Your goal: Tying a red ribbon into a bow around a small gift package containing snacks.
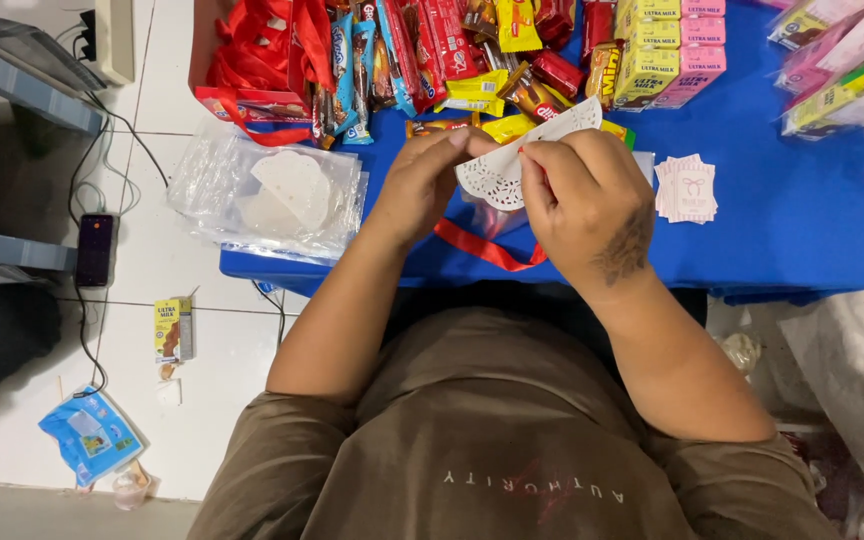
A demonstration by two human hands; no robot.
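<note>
A white paper doily [512, 160] was held above the near edge of the blue table [792, 220], pinched between both hands. The left hand [422, 180] gripped its left edge with fingertips closed; the right hand [582, 195] pinched its right side. Under the hands lay a red ribbon [487, 250]. To the left sat clear bags [262, 195] with more doilies; to the right, small pink cards [687, 188]. Snack bars [422, 50] and milk cartons [657, 50] lay beyond.
</note>
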